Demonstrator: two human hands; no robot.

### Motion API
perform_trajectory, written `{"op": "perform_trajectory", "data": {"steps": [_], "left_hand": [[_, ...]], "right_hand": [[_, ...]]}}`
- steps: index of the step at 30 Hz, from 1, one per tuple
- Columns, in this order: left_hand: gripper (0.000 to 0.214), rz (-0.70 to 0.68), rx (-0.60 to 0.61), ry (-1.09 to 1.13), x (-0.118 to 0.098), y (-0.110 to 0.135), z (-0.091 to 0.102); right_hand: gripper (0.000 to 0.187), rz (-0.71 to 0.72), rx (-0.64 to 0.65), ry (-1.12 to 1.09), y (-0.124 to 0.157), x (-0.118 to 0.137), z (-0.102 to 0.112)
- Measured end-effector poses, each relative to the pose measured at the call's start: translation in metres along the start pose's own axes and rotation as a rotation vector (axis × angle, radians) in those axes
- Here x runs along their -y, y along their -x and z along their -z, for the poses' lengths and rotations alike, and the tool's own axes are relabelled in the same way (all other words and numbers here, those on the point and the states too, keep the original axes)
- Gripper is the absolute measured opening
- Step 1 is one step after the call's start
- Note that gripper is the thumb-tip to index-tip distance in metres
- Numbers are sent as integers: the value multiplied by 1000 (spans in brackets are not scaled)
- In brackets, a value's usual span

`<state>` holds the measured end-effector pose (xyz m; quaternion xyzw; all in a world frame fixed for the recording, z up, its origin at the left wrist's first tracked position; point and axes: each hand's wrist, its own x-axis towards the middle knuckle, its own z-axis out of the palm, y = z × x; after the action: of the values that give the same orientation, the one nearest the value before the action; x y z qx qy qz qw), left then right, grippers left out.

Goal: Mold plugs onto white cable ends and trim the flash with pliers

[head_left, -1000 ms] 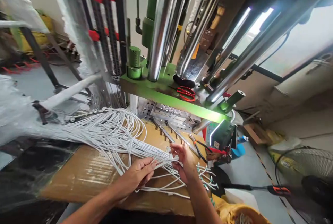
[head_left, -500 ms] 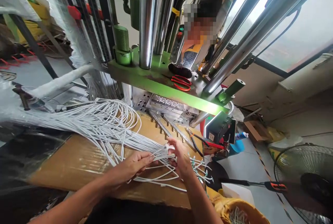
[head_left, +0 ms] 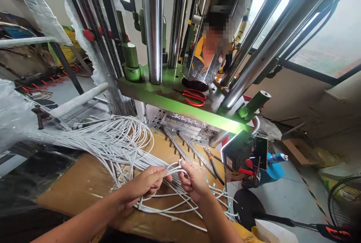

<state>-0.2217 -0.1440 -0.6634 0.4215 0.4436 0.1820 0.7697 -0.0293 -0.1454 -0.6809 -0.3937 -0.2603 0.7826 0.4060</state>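
A couple of thin white cables (head_left: 173, 169) stretch between my two hands. My left hand (head_left: 149, 183) pinches them between thumb and fingers on the left. The fingers of my right hand (head_left: 194, 179) close round their other end, with a small white tip showing above the thumb. Under and behind both hands lies a large bundle of white cables (head_left: 113, 137), fanned out over the brown cardboard (head_left: 75, 177). Loose cable ends with small green-tinted tips (head_left: 213, 187) spread to the right of my right hand.
Ahead stands a green press plate (head_left: 169, 98) with red-handled scissors (head_left: 194, 97) on it. Below it sits a metal mould (head_left: 183, 120). Notched metal bars (head_left: 176, 143) and orange-and-black pliers (head_left: 214, 162) lie beyond my hands. A black box (head_left: 239, 151) is at right.
My right hand has left the bundle and now holds a couple of cables raised above it, together with my left hand. The view has shifted slightly.
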Motion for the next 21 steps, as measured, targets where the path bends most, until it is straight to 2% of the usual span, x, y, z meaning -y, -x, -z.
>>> {"op": "perform_trajectory", "data": {"steps": [8,21], "left_hand": [[59,20,24,32,-5,-10,2],[63,-87,42,-172,-10,-17,3]], "right_hand": [[42,-93,13,-95,-4,6,4],[44,-131,54,-176,-9,4,12]]}}
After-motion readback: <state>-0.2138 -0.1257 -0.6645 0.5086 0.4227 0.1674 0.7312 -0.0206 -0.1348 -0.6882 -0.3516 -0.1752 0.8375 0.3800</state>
